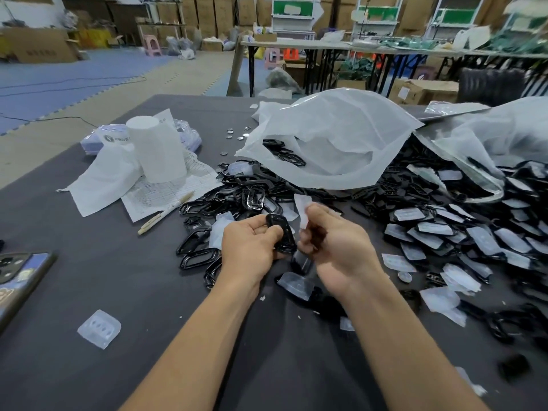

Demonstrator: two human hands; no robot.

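Observation:
My left hand grips a glossy black plastic shell above the grey table. My right hand pinches a thin clear film strip that stands up just right of the shell. Below the hands lies a translucent silicone pad. A heap of black frames lies just beyond my hands. To the right spreads a pile of film-covered black shells.
A large open white bag lies behind the heap, a second bag at the right. A paper roll, papers and a pen sit at left, a phone at the left edge, a clear pad in front.

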